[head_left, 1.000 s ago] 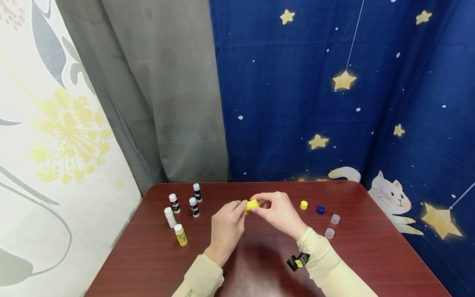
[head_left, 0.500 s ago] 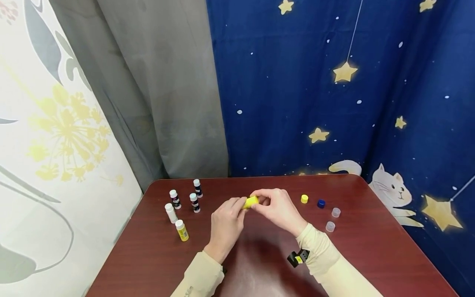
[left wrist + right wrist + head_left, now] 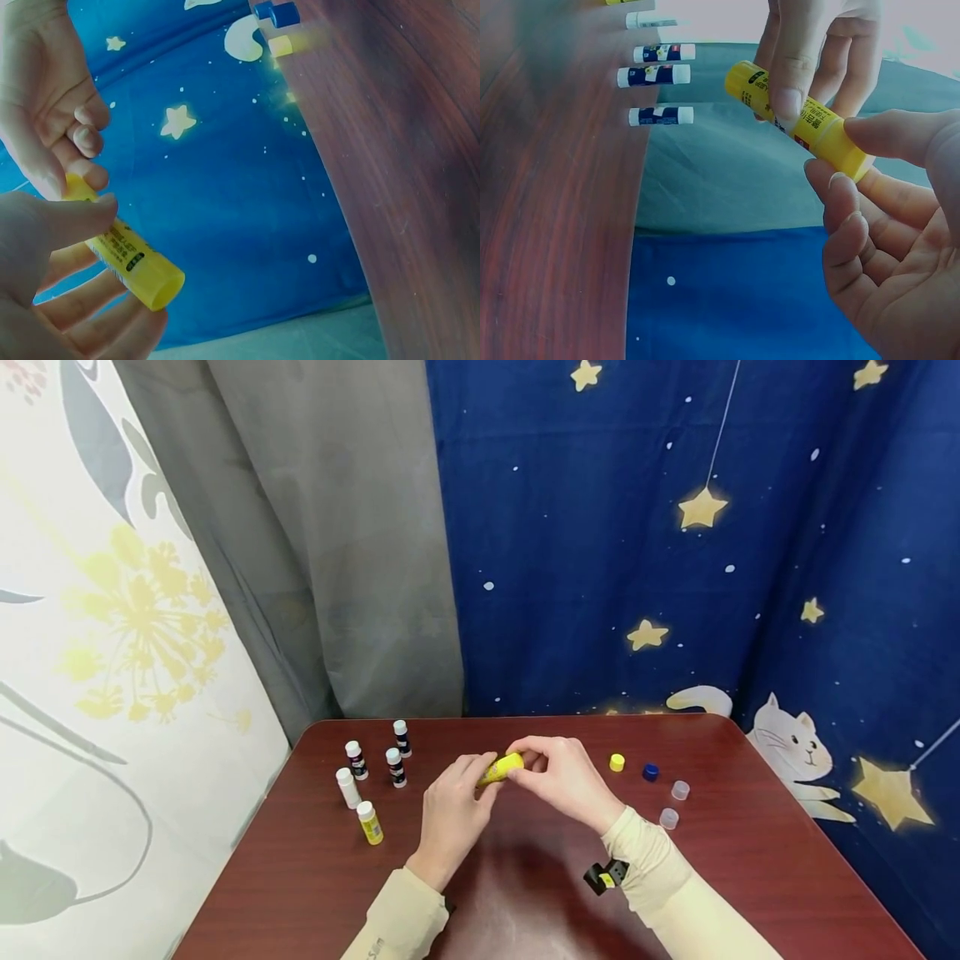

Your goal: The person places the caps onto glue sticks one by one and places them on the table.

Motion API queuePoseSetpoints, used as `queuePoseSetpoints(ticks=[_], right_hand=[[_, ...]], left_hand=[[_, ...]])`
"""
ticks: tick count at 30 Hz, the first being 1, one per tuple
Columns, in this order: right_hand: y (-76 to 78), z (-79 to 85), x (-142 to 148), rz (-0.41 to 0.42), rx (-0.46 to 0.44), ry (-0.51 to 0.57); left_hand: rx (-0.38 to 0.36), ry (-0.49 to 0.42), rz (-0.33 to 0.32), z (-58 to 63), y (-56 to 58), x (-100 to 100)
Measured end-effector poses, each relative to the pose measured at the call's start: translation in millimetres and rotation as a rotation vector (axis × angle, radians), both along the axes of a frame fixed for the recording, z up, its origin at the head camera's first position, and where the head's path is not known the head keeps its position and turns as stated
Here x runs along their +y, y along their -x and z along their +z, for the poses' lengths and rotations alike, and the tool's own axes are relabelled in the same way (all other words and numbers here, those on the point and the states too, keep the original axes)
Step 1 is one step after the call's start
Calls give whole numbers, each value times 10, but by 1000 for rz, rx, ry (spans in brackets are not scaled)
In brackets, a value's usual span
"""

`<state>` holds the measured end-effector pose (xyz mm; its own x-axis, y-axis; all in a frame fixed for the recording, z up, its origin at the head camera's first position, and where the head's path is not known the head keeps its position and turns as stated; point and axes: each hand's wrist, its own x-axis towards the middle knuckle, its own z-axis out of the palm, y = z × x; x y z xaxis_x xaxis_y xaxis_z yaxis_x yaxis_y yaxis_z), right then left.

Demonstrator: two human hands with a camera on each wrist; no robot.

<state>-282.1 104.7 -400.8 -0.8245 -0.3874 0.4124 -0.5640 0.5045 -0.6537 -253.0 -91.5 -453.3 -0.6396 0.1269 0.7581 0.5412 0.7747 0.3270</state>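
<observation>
Yellow glue stick (image 3: 497, 769) slants near-left to far-right, L hand (image 3: 454, 806) gripping left part, R hand (image 3: 567, 782) pinching right end; it's btwn 'em, neither nearer!

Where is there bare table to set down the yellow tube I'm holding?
Nearer you than the yellow tube, the table is bare between your sleeves. Also outside them: leftward, nearer than the white-capped tubes; rightward, nearer than the clear caps. It's crowded among those five tubes at left and around the yellow cap and blue cap at right.
</observation>
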Motion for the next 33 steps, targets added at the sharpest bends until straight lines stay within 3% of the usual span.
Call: queuePoseSetpoints(ticks=[9, 17, 33], right_hand=[[8, 103, 65, -22, 11, -11], [97, 218, 180, -67, 77, -28], [269, 365, 714, -205, 93, -53]], left_hand=[[-5, -5, 15, 54, -37, -40], [3, -14, 21, 73, -49, -78], [51, -8, 31, 36, -96, -121]])
